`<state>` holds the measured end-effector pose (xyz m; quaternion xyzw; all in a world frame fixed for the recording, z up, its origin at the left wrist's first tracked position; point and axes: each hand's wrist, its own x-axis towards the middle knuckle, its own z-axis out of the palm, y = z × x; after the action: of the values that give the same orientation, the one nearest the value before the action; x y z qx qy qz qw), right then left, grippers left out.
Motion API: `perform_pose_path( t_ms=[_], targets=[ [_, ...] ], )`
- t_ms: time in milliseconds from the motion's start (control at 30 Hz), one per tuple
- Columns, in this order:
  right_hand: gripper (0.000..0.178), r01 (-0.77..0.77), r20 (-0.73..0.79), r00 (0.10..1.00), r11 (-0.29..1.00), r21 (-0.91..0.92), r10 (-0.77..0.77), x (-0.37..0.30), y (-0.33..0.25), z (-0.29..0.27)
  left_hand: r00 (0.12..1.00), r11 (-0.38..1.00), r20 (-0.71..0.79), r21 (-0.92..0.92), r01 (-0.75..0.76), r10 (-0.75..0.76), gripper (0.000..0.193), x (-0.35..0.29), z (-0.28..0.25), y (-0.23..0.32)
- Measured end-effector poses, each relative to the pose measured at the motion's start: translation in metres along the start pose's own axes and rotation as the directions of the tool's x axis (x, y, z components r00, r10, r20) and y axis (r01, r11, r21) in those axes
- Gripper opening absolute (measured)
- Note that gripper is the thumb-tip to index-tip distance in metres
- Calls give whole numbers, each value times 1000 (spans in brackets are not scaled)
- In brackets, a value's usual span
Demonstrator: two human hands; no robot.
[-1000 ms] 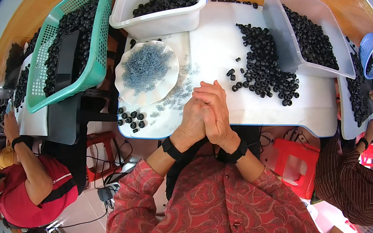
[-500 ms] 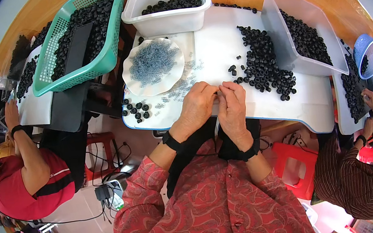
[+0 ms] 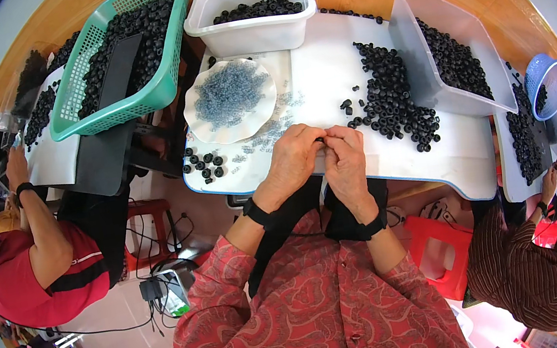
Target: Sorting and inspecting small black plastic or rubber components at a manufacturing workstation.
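My left hand (image 3: 293, 161) and my right hand (image 3: 347, 167) meet fingertip to fingertip above the table's front edge. A small black cylindrical part (image 3: 320, 140) shows between the left fingertips. The right fingers are pinched against it; whatever else they hold is hidden. Left of my hands stands a white wavy-rimmed plate (image 3: 200, 129) heaped with tiny grey-blue pieces (image 3: 229, 95), and more of these lie scattered beside it. Several black cylindrical parts (image 3: 203, 164) sit near the table's left corner. To the right, a loose pile of black parts (image 3: 387, 93) spreads over the white tabletop (image 3: 322, 59).
At the back stand a white tub (image 3: 251, 37) and a translucent bin (image 3: 450, 92), both with black parts. A green basket (image 3: 133, 116) of black parts is at left. Co-workers sit on both sides, one in a red shirt (image 3: 54, 261), one in striped clothing (image 3: 516, 268).
My hands stay together, with small shifts of the fingers; the black part now shows more plainly. The right co-worker's hands have come together at their table's edge.
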<state>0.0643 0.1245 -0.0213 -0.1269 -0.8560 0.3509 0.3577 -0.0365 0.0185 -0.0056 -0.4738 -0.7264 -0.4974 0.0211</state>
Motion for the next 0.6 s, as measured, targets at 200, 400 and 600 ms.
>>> perform_pose_path(
  t_ms=[200, 400, 600],
  targets=[
    [18, -1, -9, 1000, 1000, 19, 1, -1, 4, 2, 999, 999, 30, -2, -37, 37, 19, -1, -4, -3],
    [16, 3, -23, 1000, 1000, 3, -3, 0, -3, 2, 1000, 1000, 13, -19, -6, 6, 21, -2, -5, 1],
    [16, -15, -53, 998, 1000, 9, 15, -1, -9, 2, 990, 972, -9, -190, 138, -142, 21, -6, -4, 3]
  ],
)
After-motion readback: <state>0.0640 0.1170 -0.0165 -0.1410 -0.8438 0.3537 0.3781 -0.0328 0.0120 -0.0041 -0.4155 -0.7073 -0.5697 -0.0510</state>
